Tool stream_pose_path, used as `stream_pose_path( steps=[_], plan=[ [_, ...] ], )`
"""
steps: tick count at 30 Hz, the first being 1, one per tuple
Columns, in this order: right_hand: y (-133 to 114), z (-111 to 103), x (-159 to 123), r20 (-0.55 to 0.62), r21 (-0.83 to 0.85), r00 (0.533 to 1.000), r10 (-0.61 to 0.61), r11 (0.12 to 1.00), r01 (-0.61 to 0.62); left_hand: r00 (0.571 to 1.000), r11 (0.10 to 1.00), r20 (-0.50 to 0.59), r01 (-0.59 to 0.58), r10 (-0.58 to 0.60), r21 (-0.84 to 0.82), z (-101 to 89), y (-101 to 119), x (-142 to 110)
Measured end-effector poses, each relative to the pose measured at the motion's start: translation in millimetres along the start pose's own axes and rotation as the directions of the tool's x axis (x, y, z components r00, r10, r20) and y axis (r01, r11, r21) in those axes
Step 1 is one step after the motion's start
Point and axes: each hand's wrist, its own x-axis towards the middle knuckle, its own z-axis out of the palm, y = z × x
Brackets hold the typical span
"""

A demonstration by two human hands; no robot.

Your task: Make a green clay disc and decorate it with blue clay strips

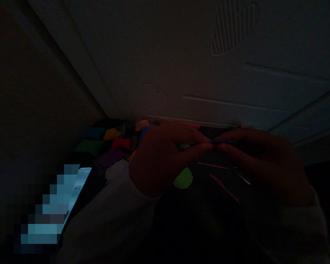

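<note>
The scene is very dark. Between my two hands runs a thin blue strip (pixel 224 141), its material too dim to make out. My left hand (pixel 163 157) pinches its left end between thumb and forefinger. Fingertips of my right hand (pixel 272 163) are closed on the same strip, almost touching the left ones. Below the hands, a round light green piece (pixel 184 178) lies partly behind my left hand. Nearby on the dark ridged surface are a thin pink stick (pixel 213 165), a wider pink tool (pixel 224 188) and a slim tool with a shiny tip (pixel 243 177).
Several coloured soft packets or lumps lie at left, among them a green one (pixel 89 146), a red one (pixel 121 142) and a purple one (pixel 111 157). A lit phone (pixel 78 189) stands lower left. Behind rises a pale panel (pixel 181 62) with embossed hearts.
</note>
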Motion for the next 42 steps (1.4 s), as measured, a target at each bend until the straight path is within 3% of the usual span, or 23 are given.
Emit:
stream_pose_path(
  steps=[4,12,24,34,38,42],
  plan=[
    [0,-1,-1,0.013,0.013,1.0,0.028,1.0,-0.028,0.999,1.0,-0.024,0.025,-0.025,0.011,1.6,1,-1],
    [-2,0,0,0.006,-0.067,0.999,-0.034,0.997,0.035,1.0,1.0,0.005,0.002,-0.002,0.009,1.1,3,1],
    [1,-2,0,0.027,0.034,1.0,0.012,0.999,-0.013,1.0,1.0,-0.012,0.026,-0.026,-0.003,0.7,0,-1],
    [5,-1,1,-0.078,0.068,0.996,0.037,0.997,-0.032,0.998,0.997,0.01,0.06,-0.06,-0.041,-2.3,-7,2],
    [5,0,1,-0.028,0.156,0.997,0.076,0.985,-0.071,0.998,0.997,-0.028,0.06,-0.062,-0.052,-6.5,-12,1],
    [4,1,2,0.044,0.258,0.995,0.095,0.961,-0.103,0.999,0.997,0.004,0.054,-0.054,-0.057,-8.9,-13,1]
  ],
)
